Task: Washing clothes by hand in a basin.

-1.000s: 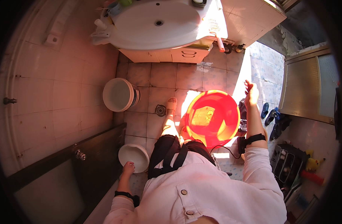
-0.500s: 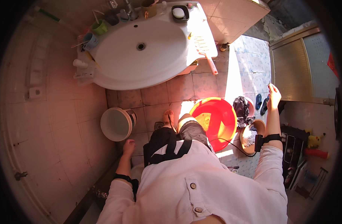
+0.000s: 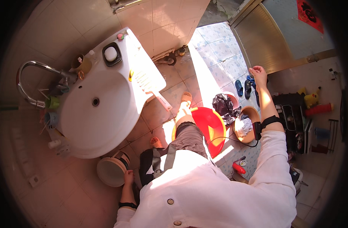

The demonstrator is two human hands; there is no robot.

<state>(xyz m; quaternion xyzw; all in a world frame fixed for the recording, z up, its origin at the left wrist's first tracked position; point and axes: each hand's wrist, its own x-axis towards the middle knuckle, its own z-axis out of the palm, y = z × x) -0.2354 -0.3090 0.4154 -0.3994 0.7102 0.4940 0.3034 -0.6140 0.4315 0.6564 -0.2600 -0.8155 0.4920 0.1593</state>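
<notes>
My right hand [image 3: 259, 77] is raised on the right, in front of the door. Its fingers are bent together in a pinch, and what they hold, if anything, is too small to make out. Low on the left, my left hand [image 3: 128, 178] hangs with curled fingers beside the rim of a white bucket [image 3: 101, 173]; I see nothing in it. A red basin [image 3: 215, 127] stands on the floor by my leg. Beyond the bucket is a white washbasin [image 3: 105, 125] with a chrome tap [image 3: 24, 78].
A pinkish brush or comb-like tool [image 3: 161, 100] overhangs the washbasin's edge, near a soap dish [image 3: 119, 60]. Right of the basin are a black plastic bag [image 3: 222, 106], a tan tub [image 3: 250, 112] with cloth, and dark slippers [image 3: 239, 88]. A framed door [image 3: 263, 41] stands beyond.
My view has turned to the right and my body has shifted, with one foot now further forward beside the red basin. My right hand stays raised; my left hand stays low by the bucket.
</notes>
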